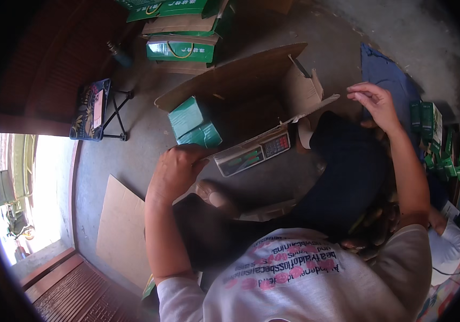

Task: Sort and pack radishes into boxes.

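My left hand (176, 166) is closed at the lower end of a small green box (195, 123), its fingertips partly hidden. That box leans at the left end of a large open cardboard carton (230, 70) on the floor. My right hand (377, 104) is raised beyond the carton's right end, fingers stretched out to the left and holding nothing I can see. Between my knees and the carton stands an electronic scale (254, 154) with a keypad and display. A cardboard flap (316, 107) reaches out above the scale's far right.
Green gift boxes (181, 49) are stacked at the back; more green boxes (431, 123) stand at the right. A folding stool (90, 110) with a phone (99, 107) is at left. Flat cardboard (120, 220) lies near my left arm. Blue cloth (383, 70) hangs right. Another person (447, 241) sits at lower right.
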